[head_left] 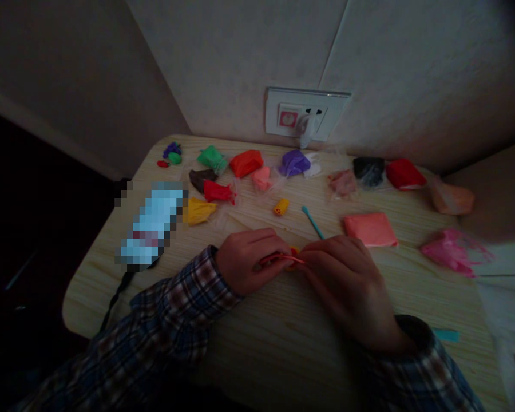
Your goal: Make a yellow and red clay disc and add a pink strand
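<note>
My left hand (255, 260) and my right hand (349, 286) meet over the middle of the table, fingers closed in a pinch. Between them runs a thin red strip of modelling clay (292, 258), with a small yellow piece at its middle, mostly hidden by my fingertips. Just beyond my hands lies a small yellow clay roll (281, 206) with red marks on its end. A teal modelling tool (312, 222) lies partly behind my right hand, close to a salmon-pink block of wrapped clay (371, 229).
Several wrapped clay packs, including a purple one (295, 163) and a yellow one (199, 211), line the table's back. A blurred-out phone (152, 223) with a cable lies left. Small clay pieces (172, 151) sit back left. A plug (308, 129) sticks out of the wall socket.
</note>
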### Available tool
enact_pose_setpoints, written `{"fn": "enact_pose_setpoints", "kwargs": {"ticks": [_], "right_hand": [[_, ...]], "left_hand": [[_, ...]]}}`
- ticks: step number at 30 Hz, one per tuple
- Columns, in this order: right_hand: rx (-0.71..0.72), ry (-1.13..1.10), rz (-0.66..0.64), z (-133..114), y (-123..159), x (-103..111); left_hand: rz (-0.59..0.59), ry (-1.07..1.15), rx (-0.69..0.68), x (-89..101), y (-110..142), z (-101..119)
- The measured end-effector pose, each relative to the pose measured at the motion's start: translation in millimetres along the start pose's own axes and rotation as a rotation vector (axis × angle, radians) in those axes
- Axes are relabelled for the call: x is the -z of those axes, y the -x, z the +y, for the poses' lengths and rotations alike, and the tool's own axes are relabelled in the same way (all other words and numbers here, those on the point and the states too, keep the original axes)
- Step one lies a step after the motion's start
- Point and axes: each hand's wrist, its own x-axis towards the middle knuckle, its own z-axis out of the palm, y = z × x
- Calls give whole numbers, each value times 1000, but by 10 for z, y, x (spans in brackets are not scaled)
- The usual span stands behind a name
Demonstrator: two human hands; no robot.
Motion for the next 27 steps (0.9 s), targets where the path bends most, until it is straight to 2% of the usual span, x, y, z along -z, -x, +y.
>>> {"fn": "enact_pose_setpoints", "kwargs": {"ticks": [10, 27], "right_hand": [[12, 10, 36, -8, -4, -8], [-1, -23, 2, 2, 1, -26]], "left_hand": [[-4, -12, 13, -7, 7, 8], [11, 2, 14, 17, -2, 11]]}}
